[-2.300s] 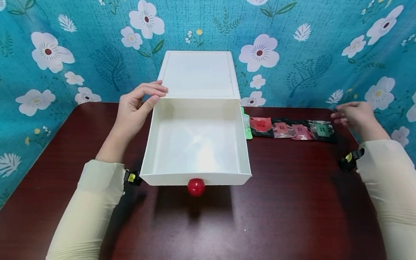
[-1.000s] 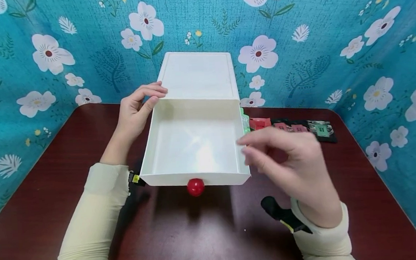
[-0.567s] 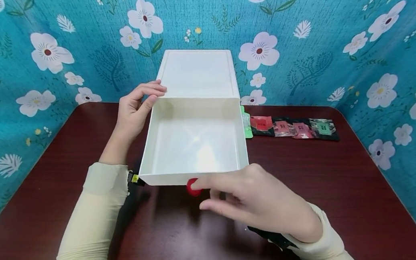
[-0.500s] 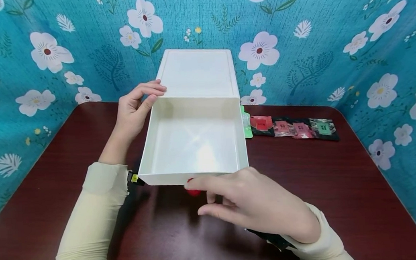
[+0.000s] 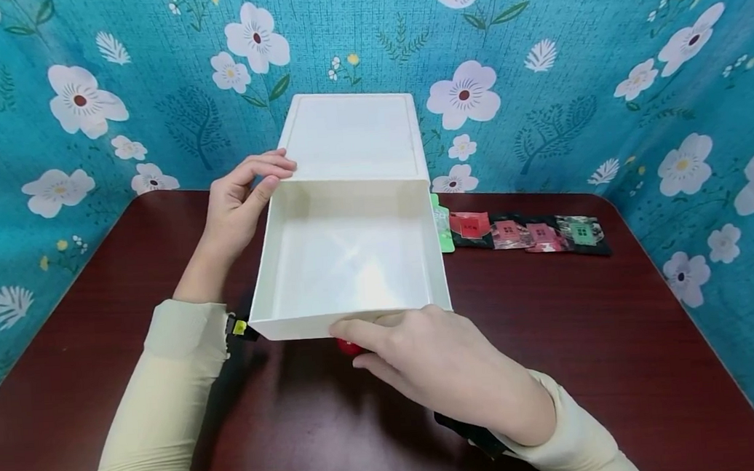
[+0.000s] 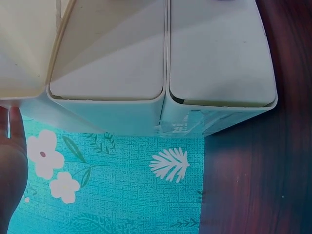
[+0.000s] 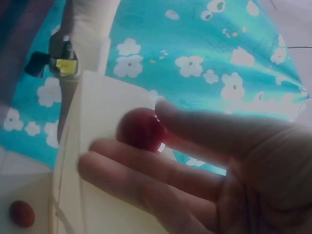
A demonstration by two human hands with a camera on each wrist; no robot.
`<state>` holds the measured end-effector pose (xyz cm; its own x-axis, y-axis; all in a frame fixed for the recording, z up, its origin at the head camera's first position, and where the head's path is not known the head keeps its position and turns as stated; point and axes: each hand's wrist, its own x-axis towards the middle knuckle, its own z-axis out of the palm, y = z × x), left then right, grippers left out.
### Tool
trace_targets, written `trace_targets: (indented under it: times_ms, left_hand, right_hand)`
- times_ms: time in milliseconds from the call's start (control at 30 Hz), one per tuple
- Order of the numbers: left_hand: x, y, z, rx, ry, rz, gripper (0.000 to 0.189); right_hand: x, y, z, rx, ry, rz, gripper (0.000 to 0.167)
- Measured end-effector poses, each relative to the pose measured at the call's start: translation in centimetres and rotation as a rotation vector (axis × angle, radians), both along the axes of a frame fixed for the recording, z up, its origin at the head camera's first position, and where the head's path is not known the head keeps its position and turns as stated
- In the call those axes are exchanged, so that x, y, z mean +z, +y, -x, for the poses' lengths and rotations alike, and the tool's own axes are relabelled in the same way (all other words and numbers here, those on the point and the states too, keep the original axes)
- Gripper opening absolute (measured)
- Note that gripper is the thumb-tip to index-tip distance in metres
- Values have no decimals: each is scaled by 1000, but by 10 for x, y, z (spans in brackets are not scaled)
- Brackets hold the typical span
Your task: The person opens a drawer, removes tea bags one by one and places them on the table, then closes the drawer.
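A white drawer cabinet (image 5: 350, 135) stands at the back middle, its top drawer (image 5: 352, 252) pulled out with a bare inside. My left hand (image 5: 237, 205) rests on the cabinet's upper left edge, fingers on the top and thumb near the drawer's rear corner. In front of the drawer, my right hand (image 5: 438, 362) has index finger and thumb at the red ball knob (image 7: 141, 129), pinching it. The head view shows only a sliver of that knob under the fingers. In the left wrist view, two lower drawers (image 6: 109, 58) are closed.
Several small packets (image 5: 508, 231) lie in a row right of the cabinet, with a green packet (image 5: 442, 223) partly hidden behind the drawer. The dark red wooden table (image 5: 553, 311) ends at a blue flowered cloth (image 5: 513, 109). Another red knob (image 7: 22, 213) sits on a lower drawer.
My right hand has come from beyond the packets at the far right to the drawer front, its thumb closing up to the knob. The left hand and drawer stay put.
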<state>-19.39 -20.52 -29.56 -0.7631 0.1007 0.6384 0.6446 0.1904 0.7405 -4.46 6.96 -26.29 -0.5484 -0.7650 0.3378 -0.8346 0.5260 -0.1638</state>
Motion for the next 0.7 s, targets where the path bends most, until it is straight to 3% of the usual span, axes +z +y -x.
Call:
trace_targets:
  times_ms: [333, 700]
  left_hand:
    - [1, -3, 2, -35, 7, 2, 25]
    - [-1, -4, 3, -91, -11, -44, 26]
  right_hand:
    - [-5, -11, 18, -28, 174, 119, 31]
    - [-21, -22, 55, -115, 203, 269, 34]
